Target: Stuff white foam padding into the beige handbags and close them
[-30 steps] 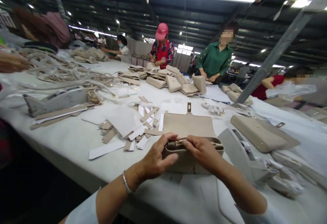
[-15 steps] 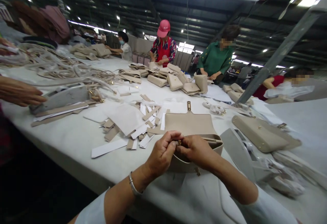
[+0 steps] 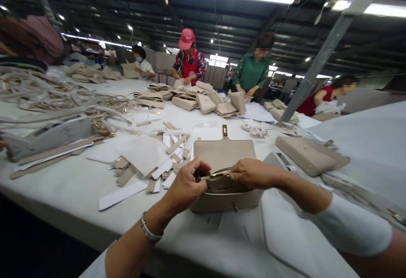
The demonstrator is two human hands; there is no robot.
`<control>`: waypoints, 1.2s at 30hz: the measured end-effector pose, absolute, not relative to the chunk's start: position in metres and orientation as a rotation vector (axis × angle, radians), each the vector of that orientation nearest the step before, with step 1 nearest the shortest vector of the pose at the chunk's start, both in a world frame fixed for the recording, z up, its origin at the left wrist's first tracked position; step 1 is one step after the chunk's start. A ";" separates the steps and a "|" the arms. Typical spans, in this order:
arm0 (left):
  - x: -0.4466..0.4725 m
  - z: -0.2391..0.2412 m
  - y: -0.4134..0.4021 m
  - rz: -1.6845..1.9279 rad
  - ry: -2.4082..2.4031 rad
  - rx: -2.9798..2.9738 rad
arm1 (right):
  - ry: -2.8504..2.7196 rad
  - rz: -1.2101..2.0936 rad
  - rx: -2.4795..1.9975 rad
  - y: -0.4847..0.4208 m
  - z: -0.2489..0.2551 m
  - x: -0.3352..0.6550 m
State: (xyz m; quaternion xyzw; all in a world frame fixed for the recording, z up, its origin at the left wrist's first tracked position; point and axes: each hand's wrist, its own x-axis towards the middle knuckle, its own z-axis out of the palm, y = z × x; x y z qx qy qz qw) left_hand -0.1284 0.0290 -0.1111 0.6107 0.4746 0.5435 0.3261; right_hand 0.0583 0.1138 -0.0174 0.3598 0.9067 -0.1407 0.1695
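Pinching the mouth of a beige leather flap handbag (image 3: pixel 226 193) with both hands at the near edge of the white counter (image 3: pixel 72 185)

Left hand (image 3: pixel 187 184) closes thumb and fingers narrowly on the bag's upper rim at its left end; right hand (image 3: pixel 253 173) grips the same rim further right, beside a small gold metal fitting (image 3: pixel 218 175) on the inner pocket; the flap lies open and flat behind, its gold clasp plate (image 3: pixel 225 130) pointing away; the bag could tip forward off the counter edge if the pull turns uneven; fingertips may slip off the tiny fitting; scattered beige and white card strips (image 3: pixel 165 159) lie just left and could catch the flap.
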 end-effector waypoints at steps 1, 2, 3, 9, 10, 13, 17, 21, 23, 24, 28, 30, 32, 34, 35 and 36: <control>-0.130 -0.109 0.030 1.398 1.251 1.629 | 2.496 -0.567 1.084 0.122 -0.015 0.065; -0.131 -0.107 0.031 1.375 1.258 1.651 | 2.417 -0.712 1.136 0.130 -0.012 0.072; -0.132 -0.105 0.033 1.352 1.263 1.665 | 2.355 -0.818 1.180 0.137 -0.010 0.081; -0.135 -0.100 0.043 1.244 1.249 1.695 | 2.319 -0.895 1.392 0.160 0.004 0.141; -0.135 -0.099 0.045 1.238 1.245 1.699 | 2.328 -0.933 1.418 0.161 0.003 0.149; -0.139 -0.096 0.053 1.209 1.249 1.712 | 2.377 -1.090 1.476 0.157 -0.008 0.168; -0.149 -0.089 0.070 1.160 1.220 1.724 | 2.451 -1.338 1.509 0.140 -0.038 0.183; -0.155 -0.089 0.084 1.108 1.309 1.832 | 2.486 -0.994 1.808 0.107 -0.079 0.212; -0.148 -0.088 0.084 1.054 1.448 2.094 | 2.416 -0.640 2.075 0.083 -0.102 0.229; -0.142 -0.088 0.082 1.022 1.525 2.266 | 2.357 -0.499 2.177 0.071 -0.113 0.235; -0.104 -0.083 0.068 0.976 1.769 2.772 | 2.204 -0.101 2.285 0.030 -0.145 0.241; -0.087 -0.080 0.063 1.037 1.809 2.833 | 2.243 -0.080 2.296 0.023 -0.153 0.239; -0.074 -0.080 0.061 1.063 1.770 2.828 | 2.308 -0.191 2.382 0.025 -0.158 0.239; -0.066 -0.081 0.061 1.061 1.707 2.789 | 2.308 -0.447 2.583 0.032 -0.160 0.245; -0.063 -0.082 0.060 1.087 1.688 2.761 | 2.277 -0.654 2.722 0.035 -0.160 0.248; -0.060 -0.085 0.058 1.149 1.679 2.725 | 2.242 -0.954 2.833 0.036 -0.159 0.252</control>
